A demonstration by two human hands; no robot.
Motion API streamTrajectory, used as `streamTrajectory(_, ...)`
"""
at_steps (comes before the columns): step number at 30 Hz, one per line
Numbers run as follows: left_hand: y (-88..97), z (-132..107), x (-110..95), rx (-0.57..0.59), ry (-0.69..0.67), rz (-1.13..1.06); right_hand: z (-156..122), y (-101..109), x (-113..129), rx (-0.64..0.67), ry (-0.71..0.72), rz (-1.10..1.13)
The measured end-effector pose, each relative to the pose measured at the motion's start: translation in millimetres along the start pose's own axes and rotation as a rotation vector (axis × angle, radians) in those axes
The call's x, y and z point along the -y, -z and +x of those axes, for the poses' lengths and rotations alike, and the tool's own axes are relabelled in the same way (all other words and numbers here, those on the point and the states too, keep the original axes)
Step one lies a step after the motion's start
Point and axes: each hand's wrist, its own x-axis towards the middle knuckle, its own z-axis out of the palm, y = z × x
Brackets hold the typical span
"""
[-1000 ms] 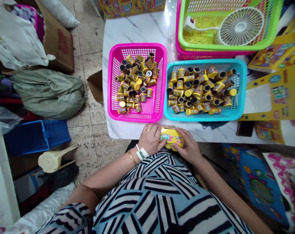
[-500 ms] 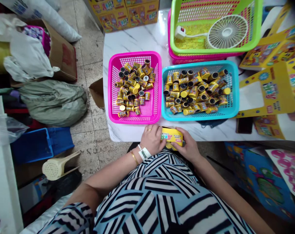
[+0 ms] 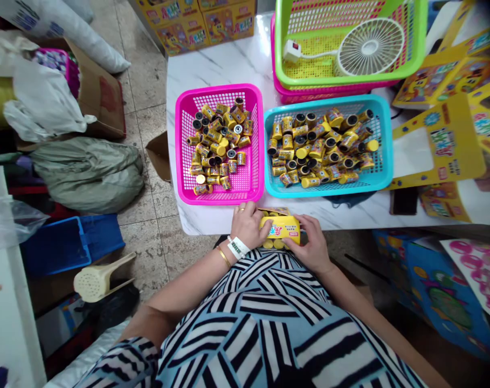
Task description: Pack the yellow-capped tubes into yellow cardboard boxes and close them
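Turning flatter than in the earlier frame, the yellow printed carton (image 3: pixel 279 228) is resting between my hands at the front edge of the marble worktop (image 3: pixel 212 59), just below the gap between two baskets. My left hand (image 3: pixel 248 226) is clasping the carton's left end with its fingers curled over the top, while my right hand (image 3: pixel 311 237) is grasping its right end. Yellow canisters (image 3: pixel 269 244) are showing beneath the carton. Further along the worktop, more canisters (image 3: pixel 218 145) are filling the pink basket (image 3: pixel 180 145) and the turquoise basket (image 3: pixel 329 192).
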Motion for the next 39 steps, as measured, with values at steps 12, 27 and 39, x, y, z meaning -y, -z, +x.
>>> streamTrajectory(12,-7.1,-4,9,-0.107,-0.027,-0.169,19,10,-4,0.109,0.162,-0.043)
streamTrajectory(27,-10.3,-5,12,-0.155,0.106,-0.171,24,-3,-8,0.105,0.066,-0.110)
streamTrajectory(39,-5.0,-4,5,-0.095,0.116,-0.147,31,11,-18,0.301,0.293,-0.170)
